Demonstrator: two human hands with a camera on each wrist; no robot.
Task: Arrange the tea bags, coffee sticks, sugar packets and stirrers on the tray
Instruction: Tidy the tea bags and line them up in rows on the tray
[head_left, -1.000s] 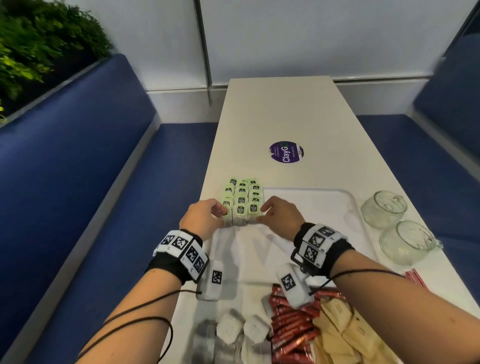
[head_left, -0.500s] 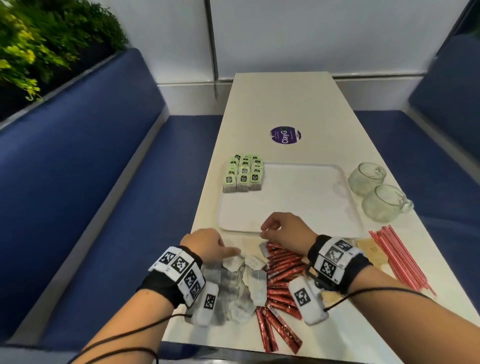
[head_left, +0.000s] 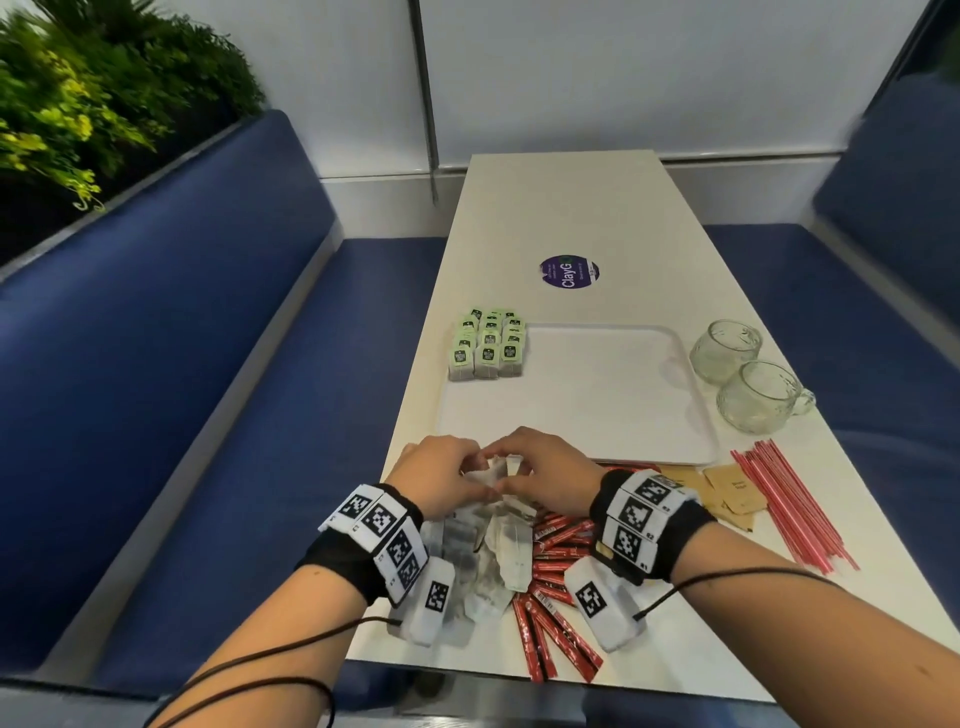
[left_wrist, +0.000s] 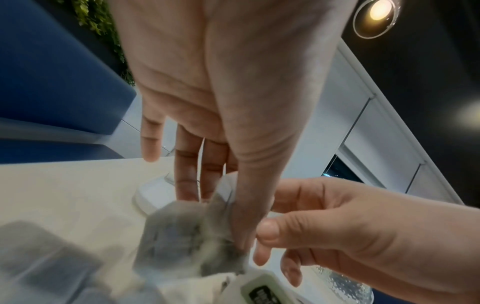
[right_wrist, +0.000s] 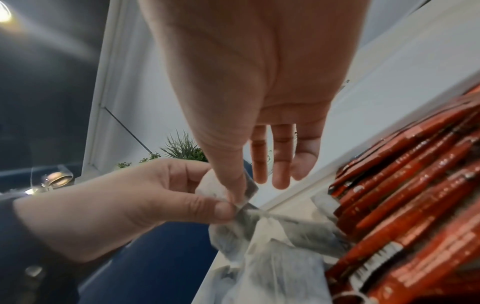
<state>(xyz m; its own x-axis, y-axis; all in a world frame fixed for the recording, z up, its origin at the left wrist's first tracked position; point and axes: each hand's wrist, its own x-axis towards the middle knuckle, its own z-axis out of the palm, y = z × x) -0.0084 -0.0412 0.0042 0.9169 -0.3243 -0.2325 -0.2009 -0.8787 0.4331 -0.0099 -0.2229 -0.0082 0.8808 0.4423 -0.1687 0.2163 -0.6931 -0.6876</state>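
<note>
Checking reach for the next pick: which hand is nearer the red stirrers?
Right. The right hand is over the tea bag pile, on the side toward the red stirrers at the table's right edge. The left hand is farther left, beyond it.

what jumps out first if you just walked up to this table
Both hands meet at the table's near edge: the left hand and right hand pinch the same white tea bag above a loose pile of white tea bags. Right of that pile lies a bright heap of red coffee sticks. Farther off, a neat block of green tea bags fills the far left corner of the otherwise bare white tray.
</note>
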